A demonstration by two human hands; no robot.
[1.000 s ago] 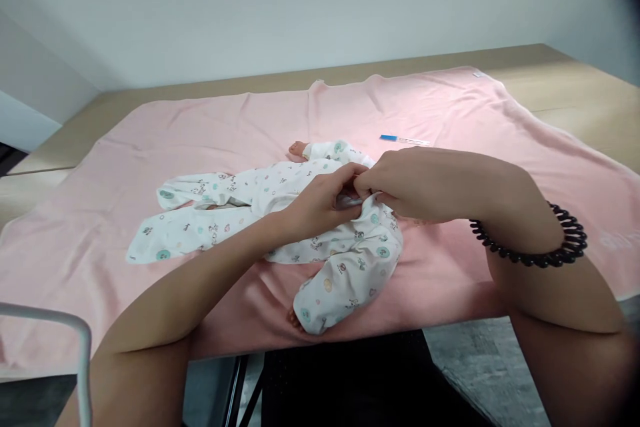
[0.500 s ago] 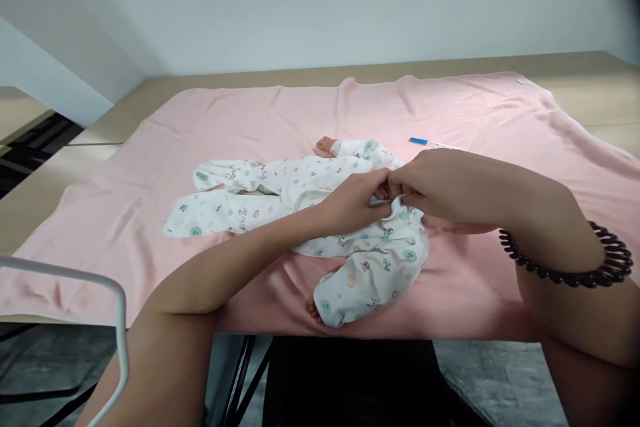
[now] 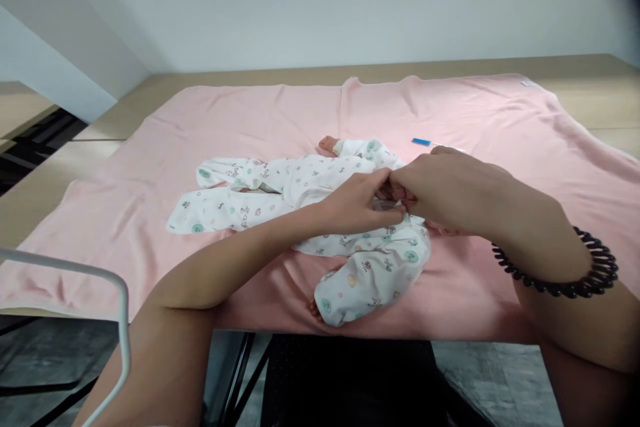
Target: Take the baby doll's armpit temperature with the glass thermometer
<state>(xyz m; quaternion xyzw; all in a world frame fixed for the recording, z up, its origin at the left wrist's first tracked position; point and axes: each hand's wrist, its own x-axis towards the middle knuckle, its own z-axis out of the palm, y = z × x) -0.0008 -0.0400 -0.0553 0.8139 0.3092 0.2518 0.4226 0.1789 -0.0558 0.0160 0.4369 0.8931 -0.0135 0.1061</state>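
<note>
- Left hand [image 3: 361,201] pinched shut on the white printed sleepsuit [image 3: 320,213], fingertips bunched into the fabric at the chest.
- Right hand [image 3: 440,188] closed on the same patch of cloth, knuckles touching the left grip; black coil band [image 3: 560,280] round that wrist.
- Hidden between the two grips: whatever fastener or edge is being worked. Cannot tell if it is a snap or only a fold.
- Sleepsuit lying on the pink blanket [image 3: 150,167], worn by a baby doll; legs stretched away to the left of the grips, one sleeve dropping below them toward the near bench edge, the other sleeve just beyond them.
- Small doll hand [image 3: 327,143] showing at the far cuff, another limb end [image 3: 314,309] peeking from the near cuff.
- Blue-tipped white stick [image 3: 430,144] just beyond the right grip, apart from the cloth.
- White metal frame [image 3: 100,320] well to the left and near, clear of everything.
- Likely risks, judged only from this layout: thin cloth slipping out of the pinch if the two grips pull apart unevenly; doll dragged toward the near edge, since the lower sleeve already lies close to it; blanket wrinkling and riding along with any sideways tug; stick nudged by the right wrist if it swings outward.
</note>
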